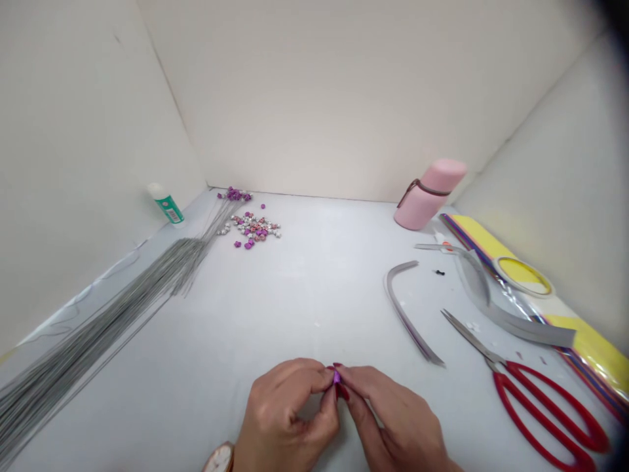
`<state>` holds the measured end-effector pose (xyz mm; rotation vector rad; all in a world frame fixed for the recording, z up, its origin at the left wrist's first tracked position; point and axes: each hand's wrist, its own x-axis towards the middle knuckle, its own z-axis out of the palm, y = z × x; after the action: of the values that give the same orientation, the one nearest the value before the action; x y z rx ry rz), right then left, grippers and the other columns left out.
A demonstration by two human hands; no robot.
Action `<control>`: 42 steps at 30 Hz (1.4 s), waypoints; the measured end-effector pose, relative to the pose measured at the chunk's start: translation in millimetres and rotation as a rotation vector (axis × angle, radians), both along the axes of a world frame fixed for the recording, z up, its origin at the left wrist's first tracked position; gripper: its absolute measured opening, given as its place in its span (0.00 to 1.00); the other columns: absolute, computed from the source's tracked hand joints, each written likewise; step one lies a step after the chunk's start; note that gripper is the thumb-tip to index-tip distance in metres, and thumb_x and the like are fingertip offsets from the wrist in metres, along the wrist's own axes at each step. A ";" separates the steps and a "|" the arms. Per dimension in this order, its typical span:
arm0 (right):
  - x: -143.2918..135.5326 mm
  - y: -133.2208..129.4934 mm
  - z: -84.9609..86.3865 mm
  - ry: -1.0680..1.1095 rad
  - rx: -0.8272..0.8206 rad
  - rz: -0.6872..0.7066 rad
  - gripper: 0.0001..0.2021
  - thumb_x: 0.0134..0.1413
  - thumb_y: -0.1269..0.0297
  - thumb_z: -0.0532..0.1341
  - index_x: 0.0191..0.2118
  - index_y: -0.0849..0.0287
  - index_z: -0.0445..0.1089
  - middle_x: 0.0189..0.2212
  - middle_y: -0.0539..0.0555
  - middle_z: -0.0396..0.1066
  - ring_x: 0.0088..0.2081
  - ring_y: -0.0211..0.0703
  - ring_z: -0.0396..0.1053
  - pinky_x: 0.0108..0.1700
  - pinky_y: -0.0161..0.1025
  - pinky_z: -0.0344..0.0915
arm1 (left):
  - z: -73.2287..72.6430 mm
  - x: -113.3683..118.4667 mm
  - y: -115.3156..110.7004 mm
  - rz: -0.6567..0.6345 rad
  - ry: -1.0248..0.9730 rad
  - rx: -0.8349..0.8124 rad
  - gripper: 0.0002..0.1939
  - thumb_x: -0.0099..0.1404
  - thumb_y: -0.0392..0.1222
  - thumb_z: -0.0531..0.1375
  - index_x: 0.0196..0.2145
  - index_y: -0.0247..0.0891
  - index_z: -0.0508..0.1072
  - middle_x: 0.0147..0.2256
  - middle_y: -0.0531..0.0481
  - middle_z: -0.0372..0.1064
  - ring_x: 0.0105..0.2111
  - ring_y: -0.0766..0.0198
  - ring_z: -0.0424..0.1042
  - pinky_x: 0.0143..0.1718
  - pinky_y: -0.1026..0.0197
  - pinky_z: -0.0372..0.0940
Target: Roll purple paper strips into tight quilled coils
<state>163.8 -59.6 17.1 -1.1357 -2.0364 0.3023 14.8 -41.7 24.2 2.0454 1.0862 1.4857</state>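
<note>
At the front middle of the table, my left hand (295, 410) and my right hand (388, 413) meet fingertip to fingertip. Between them they pinch a small shiny purple paper star (337, 378), mostly covered by the thumbs and forefingers. Both hands are closed on it. To the right of my hands lies a bent bundle of thin grey paper strips (405, 318). Scissors (501, 367) with red handles rest farther right, their blades slightly apart. A pile of small purple, pink and silver stars (255, 227) sits at the back left.
Long grey wires (122, 308) run along the left, with purple stars (234, 194) at their far ends. A glue stick (167, 204) stands behind them. A pink bottle (430, 193) is back right. Coloured sheets (594, 347), a tape roll (525, 276) and wide grey strips (531, 326) line the right.
</note>
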 end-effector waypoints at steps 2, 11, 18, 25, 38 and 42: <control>0.5 1.5 0.8 0.019 0.002 -0.006 0.13 0.49 0.79 0.52 0.40 0.63 0.67 0.30 0.55 0.74 0.32 0.38 0.72 0.35 0.30 0.69 | 1.9 -2.0 -0.4 -0.055 0.001 -0.108 0.09 0.51 0.24 0.57 0.28 0.34 0.71 0.24 0.49 0.73 0.24 0.68 0.72 0.28 0.70 0.68; 5.3 4.0 2.7 0.024 -0.054 -0.010 0.13 0.50 0.77 0.54 0.41 0.60 0.67 0.33 0.55 0.74 0.34 0.40 0.72 0.36 0.32 0.70 | 0.3 -8.1 -1.4 -0.144 0.034 -0.269 0.08 0.56 0.27 0.56 0.32 0.35 0.72 0.27 0.49 0.72 0.26 0.67 0.70 0.28 0.67 0.67; 6.4 4.8 4.9 0.054 -0.060 0.014 0.12 0.49 0.78 0.54 0.39 0.61 0.68 0.31 0.54 0.75 0.33 0.39 0.72 0.36 0.30 0.70 | 2.1 -7.8 0.5 -0.182 0.049 -0.265 0.09 0.56 0.26 0.55 0.32 0.34 0.71 0.27 0.48 0.72 0.27 0.67 0.71 0.29 0.67 0.67; 6.3 5.5 9.4 0.095 -0.143 0.059 0.13 0.49 0.78 0.54 0.39 0.58 0.68 0.31 0.54 0.74 0.33 0.40 0.72 0.35 0.31 0.70 | 1.6 -6.0 1.1 -0.160 0.045 -0.250 0.07 0.54 0.26 0.55 0.28 0.35 0.70 0.24 0.50 0.71 0.24 0.68 0.70 0.28 0.68 0.67; 0.8 2.5 1.2 0.023 0.020 0.005 0.13 0.49 0.79 0.53 0.39 0.60 0.67 0.30 0.56 0.74 0.31 0.41 0.72 0.34 0.33 0.70 | 1.3 -1.7 -1.5 -0.060 0.064 -0.252 0.07 0.53 0.27 0.55 0.23 0.35 0.69 0.20 0.50 0.68 0.21 0.67 0.68 0.23 0.67 0.65; 3.5 5.1 4.6 0.120 -0.118 0.018 0.13 0.51 0.76 0.53 0.43 0.60 0.66 0.33 0.56 0.74 0.34 0.40 0.72 0.35 0.31 0.70 | 3.8 -4.4 -0.5 -0.135 0.041 -0.315 0.08 0.54 0.27 0.55 0.28 0.35 0.71 0.24 0.50 0.70 0.24 0.68 0.69 0.27 0.68 0.66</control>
<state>167.3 -54.5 21.7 -1.1427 -1.9447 0.4934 10.5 -42.2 28.1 1.8927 1.0959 1.1319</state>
